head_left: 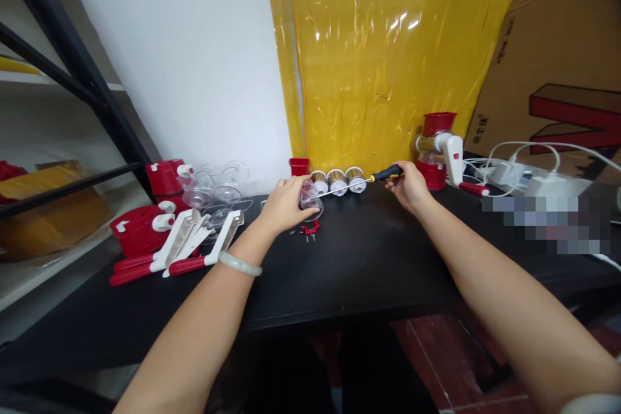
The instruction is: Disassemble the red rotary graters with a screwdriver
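My left hand [288, 205] is closed around a clear plastic part [310, 193] above the black table, with its round rim showing beneath. In my right hand [409, 186] is a screwdriver [387, 173] with a black and yellow handle. Its long shaft points left, and the tip reaches the clear part; the exact contact is too small to make out. Just below the left hand lie small red plastic pieces [311, 228] and several screws [310, 239]. Behind the shaft stand three grater drums [337, 182] in a row, beside a red hopper [299, 167].
Red housings [138, 229], white cranks with red handles [187, 252] and clear plastic parts [213, 187] crowd the left side. An assembled rotary grater [438, 152] stands at the right, near white cables and chargers [548, 182]. A yellow plastic sheet [373, 58] hangs behind.
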